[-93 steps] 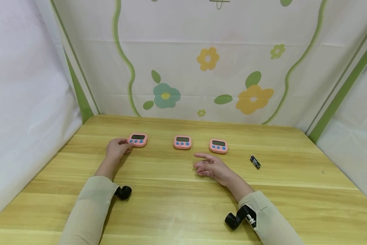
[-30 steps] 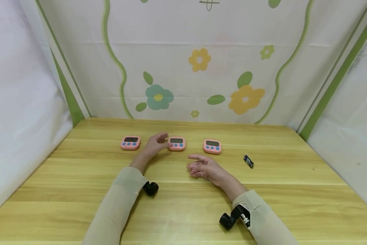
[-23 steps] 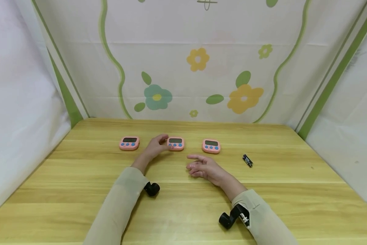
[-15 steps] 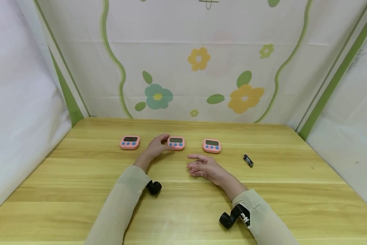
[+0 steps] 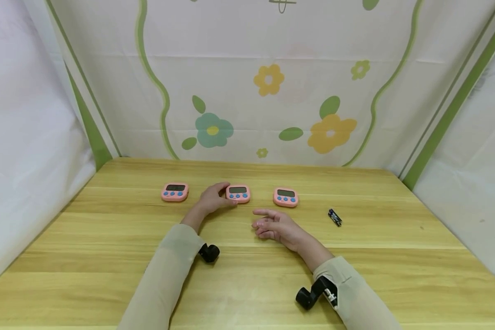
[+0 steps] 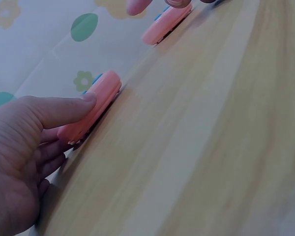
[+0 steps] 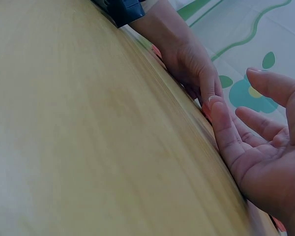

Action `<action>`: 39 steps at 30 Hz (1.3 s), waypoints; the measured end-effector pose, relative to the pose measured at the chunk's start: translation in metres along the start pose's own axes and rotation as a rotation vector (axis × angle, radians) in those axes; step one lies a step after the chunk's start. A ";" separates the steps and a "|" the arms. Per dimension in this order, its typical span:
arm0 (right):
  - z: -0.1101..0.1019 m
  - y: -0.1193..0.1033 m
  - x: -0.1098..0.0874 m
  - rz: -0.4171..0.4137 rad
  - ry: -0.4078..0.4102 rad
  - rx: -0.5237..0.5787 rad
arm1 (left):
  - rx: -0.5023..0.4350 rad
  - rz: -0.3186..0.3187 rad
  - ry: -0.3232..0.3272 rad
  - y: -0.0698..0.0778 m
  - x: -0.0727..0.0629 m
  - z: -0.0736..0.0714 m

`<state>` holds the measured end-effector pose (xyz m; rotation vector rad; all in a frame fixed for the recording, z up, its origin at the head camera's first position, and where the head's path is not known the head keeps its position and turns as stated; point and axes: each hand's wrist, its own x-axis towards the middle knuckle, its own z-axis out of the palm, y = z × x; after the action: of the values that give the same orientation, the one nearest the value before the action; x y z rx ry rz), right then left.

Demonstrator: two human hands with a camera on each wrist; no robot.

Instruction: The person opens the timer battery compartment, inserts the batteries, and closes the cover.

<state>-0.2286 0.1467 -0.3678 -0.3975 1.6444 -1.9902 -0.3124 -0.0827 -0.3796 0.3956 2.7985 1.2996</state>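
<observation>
My left hand (image 5: 215, 199) grips the left side of the middle pink digital timer (image 5: 238, 194), index finger at its back edge and thumb along the front. In the left wrist view, the thumb lies against the side of this timer (image 6: 99, 102), and the other fingers are partly hidden behind it. The timer lies flat, with a dark screen and three blue buttons. Palm turned inward and fingers loosely bent, my right hand (image 5: 281, 228) holds nothing. It is in front of the right-hand pink timer (image 5: 286, 197). A third pink timer (image 5: 175, 192) lies to the left.
A small black object resembling a pair of batteries (image 5: 335, 217) lies on the wooden table (image 5: 247, 284), right of the timers. Behind the table hangs a white flowered cloth (image 5: 230, 82), with white cloth at both sides. A black wrist mount (image 5: 209, 253) sticks out from the left sleeve.
My left hand has gone from the left timer rightward to the middle one, and its thumb has moved to that timer's front edge. The right hand keeps its pose.
</observation>
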 end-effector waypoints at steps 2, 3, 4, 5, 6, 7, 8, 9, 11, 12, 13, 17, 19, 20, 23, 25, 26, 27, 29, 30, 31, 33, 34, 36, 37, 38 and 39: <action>0.001 -0.001 0.000 0.000 -0.001 -0.001 | 0.048 0.009 0.006 0.001 0.000 0.000; 0.001 -0.001 0.000 -0.001 -0.001 -0.002 | 0.076 0.016 0.009 0.001 0.000 0.000; 0.001 -0.001 0.000 -0.002 -0.001 -0.003 | 0.097 0.020 0.011 0.002 0.000 0.000; 0.001 -0.001 0.000 -0.001 0.001 -0.004 | 0.117 0.024 0.014 0.002 -0.001 0.000; 0.001 -0.001 0.000 -0.001 0.001 -0.006 | 0.132 0.028 0.017 0.002 -0.001 0.001; 0.001 -0.001 0.000 0.000 0.003 -0.007 | 0.138 0.029 0.018 0.003 -0.001 0.001; 0.001 -0.001 0.000 0.002 0.004 -0.008 | 0.140 0.029 0.020 0.003 -0.001 0.001; 0.001 -0.001 0.000 0.004 0.005 -0.009 | 0.135 0.029 0.024 0.003 -0.002 0.001; 0.001 -0.001 -0.001 0.007 0.004 -0.009 | 0.110 0.023 0.030 0.003 -0.002 0.002; 0.000 -0.001 -0.001 0.007 0.003 -0.010 | 0.090 0.016 0.032 0.003 -0.003 0.003; 0.000 -0.001 -0.001 0.007 0.003 -0.010 | 0.067 0.006 0.033 0.003 -0.003 0.003; 0.000 0.000 -0.001 0.005 0.002 -0.011 | -0.032 -0.021 0.033 0.004 -0.005 0.004; 0.000 -0.001 -0.001 0.004 0.002 -0.011 | -0.070 -0.034 0.036 0.004 -0.006 0.004; 0.000 -0.001 -0.001 0.004 0.002 -0.010 | -0.081 -0.034 0.036 0.004 -0.007 0.004; 0.001 -0.002 -0.001 0.006 0.000 -0.005 | -0.120 -0.041 0.048 0.004 -0.009 0.002; 0.001 -0.002 -0.001 0.008 -0.002 -0.002 | -0.158 -0.038 0.053 0.005 -0.010 0.001; 0.001 -0.002 -0.001 0.010 -0.002 -0.001 | -0.176 -0.033 0.052 0.006 -0.011 0.000; 0.001 -0.002 -0.001 0.012 -0.001 0.001 | -0.199 -0.034 0.053 0.007 -0.012 0.000; 0.001 -0.002 -0.001 0.014 0.000 0.001 | -0.232 -0.036 0.053 0.009 -0.014 -0.001; 0.000 -0.002 0.000 0.014 0.000 0.003 | -0.235 -0.036 0.053 0.011 -0.015 -0.002; 0.000 -0.002 0.000 0.016 -0.001 0.006 | -0.235 -0.040 0.055 0.012 -0.016 -0.002; -0.001 -0.003 0.000 0.020 -0.003 0.015 | -0.242 -0.041 0.054 0.015 -0.018 -0.003; -0.001 -0.003 0.000 0.018 -0.007 0.017 | -0.243 -0.037 0.053 0.017 -0.019 -0.003; -0.002 -0.004 0.000 0.019 -0.012 0.022 | -0.248 -0.035 0.053 0.020 -0.022 -0.004; -0.002 -0.005 0.001 0.021 -0.013 0.023 | -0.255 -0.030 0.052 0.021 -0.023 -0.004; -0.003 -0.006 0.001 0.020 -0.012 0.018 | -0.262 -0.024 0.050 0.022 -0.025 -0.005; -0.003 -0.007 0.001 0.016 -0.008 0.009 | -0.261 -0.018 0.049 0.023 -0.027 -0.006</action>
<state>-0.2325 0.1493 -0.3615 -0.3876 1.6287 -1.9809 -0.2819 -0.0791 -0.3606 0.3299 2.6129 1.6632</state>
